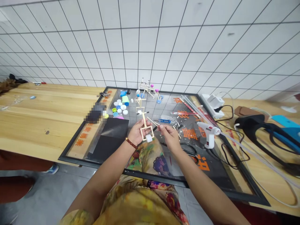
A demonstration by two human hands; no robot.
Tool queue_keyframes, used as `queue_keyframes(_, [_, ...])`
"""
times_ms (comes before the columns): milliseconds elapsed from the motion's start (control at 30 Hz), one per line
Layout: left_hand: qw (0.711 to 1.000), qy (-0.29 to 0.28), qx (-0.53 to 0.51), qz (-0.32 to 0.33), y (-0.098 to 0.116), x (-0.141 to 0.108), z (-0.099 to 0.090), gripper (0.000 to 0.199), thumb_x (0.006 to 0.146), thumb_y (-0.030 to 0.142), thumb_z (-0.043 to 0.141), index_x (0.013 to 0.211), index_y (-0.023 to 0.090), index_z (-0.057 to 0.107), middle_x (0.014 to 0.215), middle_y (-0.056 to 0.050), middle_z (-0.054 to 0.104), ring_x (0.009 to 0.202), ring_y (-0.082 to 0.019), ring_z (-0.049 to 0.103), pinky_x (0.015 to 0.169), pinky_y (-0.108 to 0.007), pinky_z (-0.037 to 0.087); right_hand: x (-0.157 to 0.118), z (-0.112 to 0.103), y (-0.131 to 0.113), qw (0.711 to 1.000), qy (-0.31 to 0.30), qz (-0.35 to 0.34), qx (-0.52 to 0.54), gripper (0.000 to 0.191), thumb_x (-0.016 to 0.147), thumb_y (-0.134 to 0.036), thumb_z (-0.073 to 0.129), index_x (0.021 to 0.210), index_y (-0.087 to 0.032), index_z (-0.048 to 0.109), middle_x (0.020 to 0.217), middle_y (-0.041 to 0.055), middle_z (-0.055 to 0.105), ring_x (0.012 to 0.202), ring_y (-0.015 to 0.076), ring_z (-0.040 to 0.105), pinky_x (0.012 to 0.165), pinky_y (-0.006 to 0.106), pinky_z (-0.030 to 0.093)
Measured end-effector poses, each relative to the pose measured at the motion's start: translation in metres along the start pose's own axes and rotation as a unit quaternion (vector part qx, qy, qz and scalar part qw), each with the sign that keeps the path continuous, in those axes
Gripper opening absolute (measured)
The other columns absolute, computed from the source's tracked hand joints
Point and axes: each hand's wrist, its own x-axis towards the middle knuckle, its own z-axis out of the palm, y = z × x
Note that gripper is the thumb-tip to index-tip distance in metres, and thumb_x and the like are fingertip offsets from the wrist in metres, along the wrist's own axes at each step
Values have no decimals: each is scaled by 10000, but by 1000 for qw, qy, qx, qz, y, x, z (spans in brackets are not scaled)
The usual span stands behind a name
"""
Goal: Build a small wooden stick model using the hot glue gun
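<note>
My left hand (136, 134) is closed on a small model of glued wooden sticks (145, 122), with a square frame at its near end. A whitish block (148, 138) sits on the near corner of that frame. Between the thumb and fingers of my right hand (170, 135) is a thin wooden stick (152, 121), slanting toward the model. Its tip ends a little to the right of the model; whether the two touch I cannot tell. Blue-handled cutters (164, 121) lie just beyond my right hand, among scattered scraps.
A black-framed glass panel (154, 178) covers the table. On it are bottle caps (120, 107), black sheets (110, 137), stick models (150, 89), black scissors (189, 149) and a white glue gun (208, 132). A power strip (212, 104) and cables lie right. A person's legs show left.
</note>
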Motion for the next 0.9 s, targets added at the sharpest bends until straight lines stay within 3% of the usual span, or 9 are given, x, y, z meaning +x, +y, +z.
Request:
queue_keyframes(200, [1000, 9, -8, 25, -2, -5, 2, 81, 798, 219, 728, 823, 145, 706, 700, -29, 716, 858, -177, 715, 887, -364, 554, -5, -2, -5, 998, -21, -42, -42, 275, 882, -451, 589, 849, -212, 723, 811, 38, 705, 773, 181, 619, 755, 328, 475])
queue_keyframes(300, [995, -1, 50, 82, -1, -10, 9, 236, 644, 264, 856, 794, 145, 718, 754, -37, 729, 864, -176, 704, 903, -346, 533, -7, -4, -7, 994, -35, -80, -63, 224, 892, -403, 594, 930, -221, 719, 896, 49, 705, 858, 193, 633, 807, 340, 475])
queue_keyframes(400, [982, 27, 135, 132, 1, -12, 19, 313, 546, 302, 902, 732, 131, 715, 805, -60, 742, 783, -148, 680, 830, -295, 523, -9, -5, -9, 992, -54, -91, -65, 213, 894, -387, 597, 978, -225, 707, 927, 53, 690, 873, 195, 626, 812, 342, 477])
queue_keyframes(567, [979, 72, 170, 89, 3, -7, 36, 374, 485, 339, 916, 698, 128, 693, 712, -31, 698, 661, -124, 636, 691, -275, 521, -9, -3, -10, 999, -43, -17, -26, 256, 864, -439, 624, 990, -228, 699, 930, 51, 687, 880, 203, 618, 812, 347, 485])
queue_keyframes(700, [986, 53, 156, 28, 6, -1, 40, 413, 470, 348, 923, 710, 106, 690, 724, -49, 688, 679, -134, 644, 682, -276, 530, -6, -2, -10, 998, -20, 50, 33, 305, 818, -472, 668, 1017, -243, 703, 931, 38, 711, 842, 197, 628, 795, 345, 503])
queue_keyframes(900, [989, 41, 144, -9, 1, 7, 35, 419, 478, 356, 925, 704, 104, 679, 699, -53, 678, 661, -154, 648, 673, -308, 548, -7, -3, -8, 993, -53, 85, 64, 253, 807, -448, 694, 959, -250, 734, 914, 34, 732, 847, 196, 648, 805, 334, 506])
